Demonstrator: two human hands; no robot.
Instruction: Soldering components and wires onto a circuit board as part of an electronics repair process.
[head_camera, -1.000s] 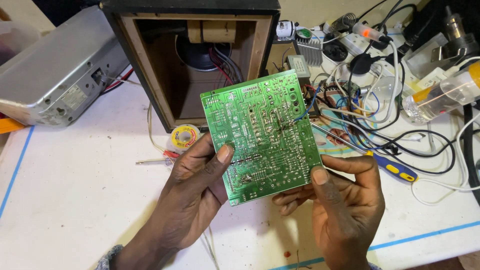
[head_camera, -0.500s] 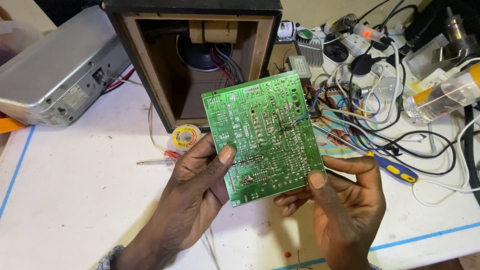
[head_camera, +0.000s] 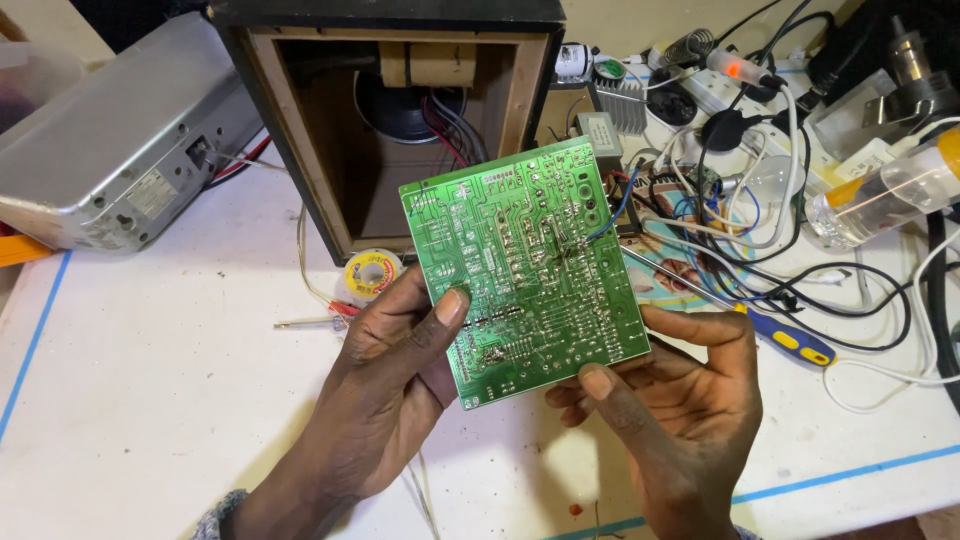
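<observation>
Two hands (head_camera: 400, 370), one green circuit board (head_camera: 525, 265), one screwdriver (head_camera: 780, 338), one solder spool (head_camera: 370, 273)

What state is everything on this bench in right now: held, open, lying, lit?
Green circuit board: held up, solder side showing, wires attached.
Left hand: grip on the board's left edge.
Right hand: grip on its lower right corner.
Wooden speaker box: back open.
Solder spool: lying flat.
Screwdriver: lying on the table.
Power strip light: lit.
</observation>
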